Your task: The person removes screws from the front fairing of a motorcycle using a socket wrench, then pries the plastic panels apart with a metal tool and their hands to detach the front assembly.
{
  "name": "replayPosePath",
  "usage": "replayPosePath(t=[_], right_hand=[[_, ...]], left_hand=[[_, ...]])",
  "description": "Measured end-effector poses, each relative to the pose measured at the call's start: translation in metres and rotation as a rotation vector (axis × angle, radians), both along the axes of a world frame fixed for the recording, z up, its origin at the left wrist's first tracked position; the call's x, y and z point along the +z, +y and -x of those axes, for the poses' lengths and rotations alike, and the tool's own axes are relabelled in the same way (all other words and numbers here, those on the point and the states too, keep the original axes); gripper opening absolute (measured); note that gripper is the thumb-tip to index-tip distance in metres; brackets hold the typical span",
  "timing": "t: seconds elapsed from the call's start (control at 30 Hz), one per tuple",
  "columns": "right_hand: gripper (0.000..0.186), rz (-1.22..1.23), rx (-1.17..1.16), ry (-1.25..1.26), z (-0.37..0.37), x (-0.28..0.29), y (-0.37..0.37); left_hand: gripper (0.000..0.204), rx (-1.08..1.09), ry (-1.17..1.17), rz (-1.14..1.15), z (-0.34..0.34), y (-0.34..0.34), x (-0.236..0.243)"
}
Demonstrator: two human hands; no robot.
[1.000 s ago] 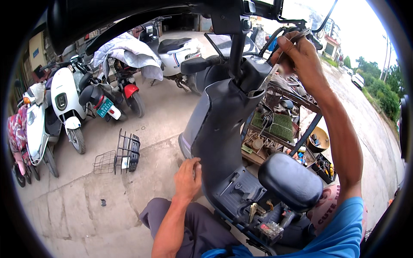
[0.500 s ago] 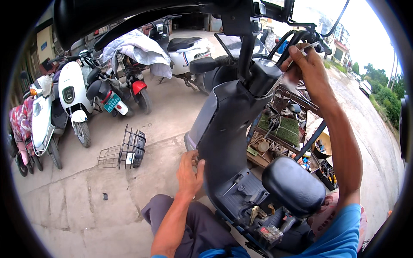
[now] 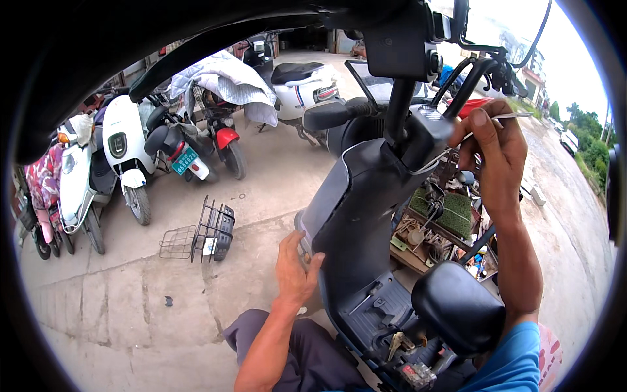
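Note:
A black electric scooter (image 3: 369, 215) stands before me, its steering column rising to the handlebar. My right hand (image 3: 498, 153) is raised beside the column's top cover (image 3: 424, 134), fingers pinched on a thin pale strip (image 3: 516, 115) whose end sticks out to the right. Whether the strip is plastic or metal is unclear. Lower down, my left hand (image 3: 297, 271) rests its fingertips against the left edge of the front panel, fingers fairly straight and thumb apart; no object shows in it. Small tools (image 3: 398, 343) lie on the footboard ahead of the black seat (image 3: 459, 306).
A black rack with a wire basket (image 3: 212, 232) lies on the concrete at left. Parked scooters (image 3: 121, 147) line the back left. Right of the column, a cart (image 3: 418, 255) holds loose parts and a green mat (image 3: 449, 212). A road runs along the right.
The view has shifted, so the scooter sits farther right. My right hand has come down slightly beside the column, still pinching the strip. The left hand stays by the panel edge.

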State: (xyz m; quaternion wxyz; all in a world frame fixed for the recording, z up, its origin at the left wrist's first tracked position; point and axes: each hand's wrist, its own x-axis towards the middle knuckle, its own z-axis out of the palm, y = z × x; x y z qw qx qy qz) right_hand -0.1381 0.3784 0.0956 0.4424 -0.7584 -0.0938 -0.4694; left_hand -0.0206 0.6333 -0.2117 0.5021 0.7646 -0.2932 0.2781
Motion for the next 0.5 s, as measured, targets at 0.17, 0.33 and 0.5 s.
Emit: replayPosePath(t=[0.17, 0.33, 0.5], right_hand=[[0.026, 0.216, 0.080, -0.090, 0.006, -0.018, 0.010], [0.025, 0.471, 0.033, -0.251, 0.001, -0.030, 0.014], [0.025, 0.157, 0.009, -0.185, -0.001, -0.006, 0.004]], left_hand=[[0.064, -0.013, -0.048, 0.009, -0.007, -0.018, -0.001], [0.061, -0.004, -0.040, 0.007, -0.002, -0.027, 0.003], [0.059, -0.037, 0.006, 0.012, -0.002, -0.019, 0.008]])
